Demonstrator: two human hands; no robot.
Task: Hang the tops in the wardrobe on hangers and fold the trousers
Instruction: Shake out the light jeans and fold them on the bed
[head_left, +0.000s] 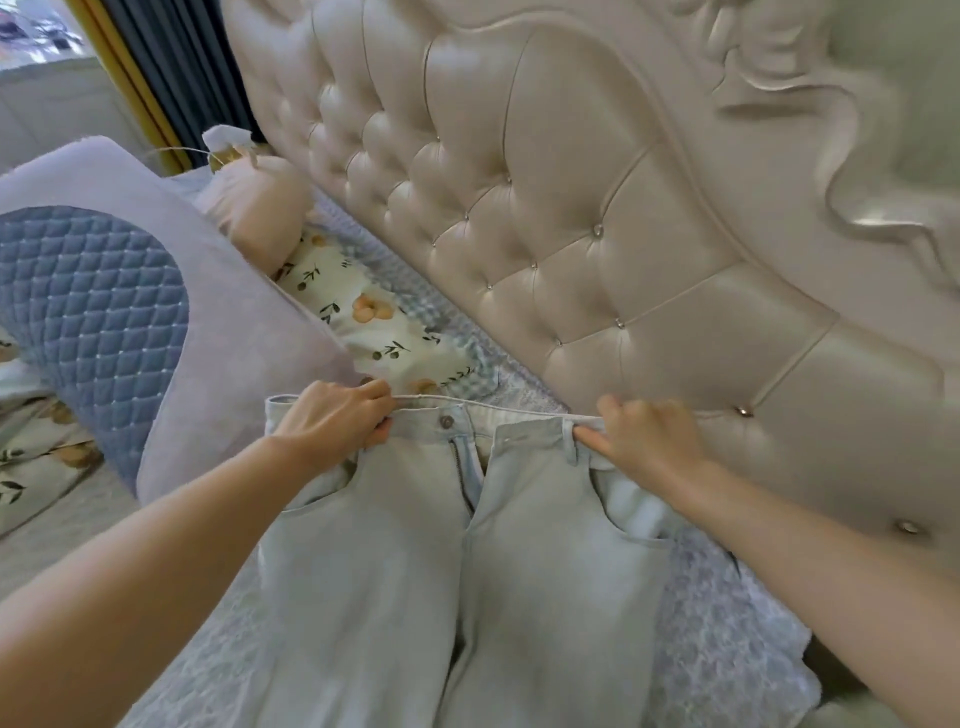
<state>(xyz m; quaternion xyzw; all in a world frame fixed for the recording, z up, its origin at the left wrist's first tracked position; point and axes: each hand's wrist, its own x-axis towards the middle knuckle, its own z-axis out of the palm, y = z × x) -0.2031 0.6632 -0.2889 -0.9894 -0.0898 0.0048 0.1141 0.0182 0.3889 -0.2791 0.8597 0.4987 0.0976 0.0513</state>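
This is a bedroom in a home. A tall tufted headboard (545, 218), padded in pale leather-like material with small shiny buttons and a carved scroll edge, stands along the bed (727, 649), which is covered by a light patterned spread. A large pillow (130, 322) with a quilted blue panel lies near the headboard, beside a floral-print pillowcase (358, 306). Dark blue curtains (171, 67) with a yellow edge hang by a bright window in the far corner.

Both bare arms are stretched forward. The left hand (337, 418) is closed in a pinch; the right hand (641, 439) is pinched shut too.
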